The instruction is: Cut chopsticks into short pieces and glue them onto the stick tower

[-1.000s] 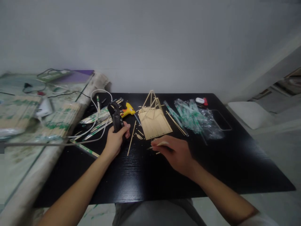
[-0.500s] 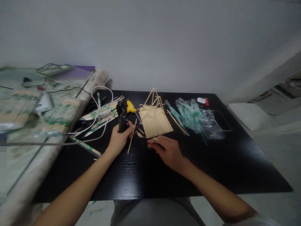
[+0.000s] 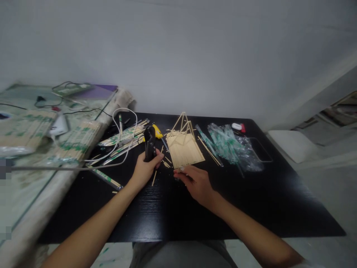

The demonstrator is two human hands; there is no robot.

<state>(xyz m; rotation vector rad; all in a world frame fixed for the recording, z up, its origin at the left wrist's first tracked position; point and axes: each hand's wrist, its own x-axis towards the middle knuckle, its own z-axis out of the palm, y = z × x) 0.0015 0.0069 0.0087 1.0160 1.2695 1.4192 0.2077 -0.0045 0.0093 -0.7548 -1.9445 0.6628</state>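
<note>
The right hand [image 3: 199, 184] has its fingertips pinched on a pale piece [image 3: 181, 169], too small to make out, right by the near edge of the stick panel [image 3: 185, 152]; I can't tell whether they touch it. A light pinch, with the wrist low, would serve best there. The left hand [image 3: 146, 169] is wrapped round a black tool [image 3: 150, 141], upright, just left of the panel; I'd keep that tip clear of the pinching fingers. The panel lies flat mid-worktop [image 3: 173, 219], a thin stick frame [image 3: 189, 123] rising at its far end, easily knocked by a careless sleeve. Short offcuts [image 3: 166, 163] lie between tool and panel, best not dragged underneath. Farther left, a white cable [image 3: 55, 169] loops over packed sticks [image 3: 122, 134] and wants slack.
</note>
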